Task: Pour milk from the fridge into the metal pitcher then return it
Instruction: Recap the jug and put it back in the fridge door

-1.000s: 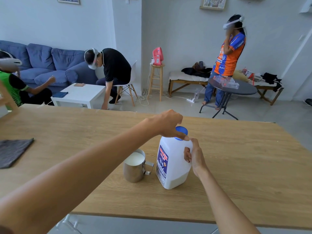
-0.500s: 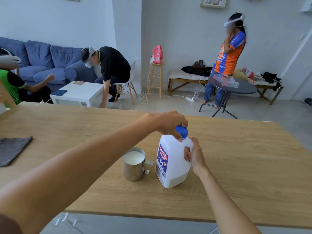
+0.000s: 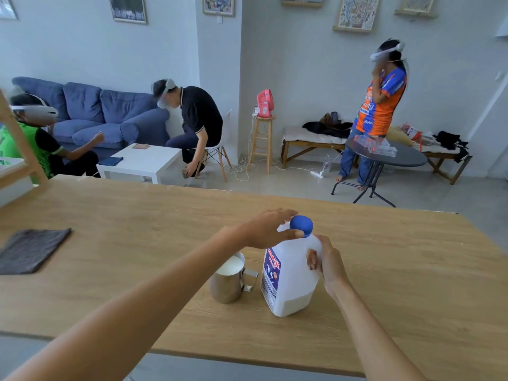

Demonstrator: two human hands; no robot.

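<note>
A white plastic milk jug (image 3: 291,281) with a blue cap (image 3: 302,226) stands upright on the wooden table (image 3: 398,270), with a little milk left at its bottom. My right hand (image 3: 327,264) grips the jug's handle from the right. My left hand (image 3: 270,228) reaches in from the left, and its thumb and fingers pinch the left side of the cap. Just left of the jug stands the metal pitcher (image 3: 226,281), full of milk nearly to the rim, with its handle turned toward the jug.
A dark cloth (image 3: 31,250) lies on the table's left part. Beyond the table are a white coffee table (image 3: 143,163), a blue sofa (image 3: 90,114), a round black table (image 3: 384,158) and three people wearing headsets. A wooden frame (image 3: 19,144) stands at the left edge.
My left hand has slid off the top of the cap to its left side, so the cap now shows fully. The jug and pitcher have stayed in place.
</note>
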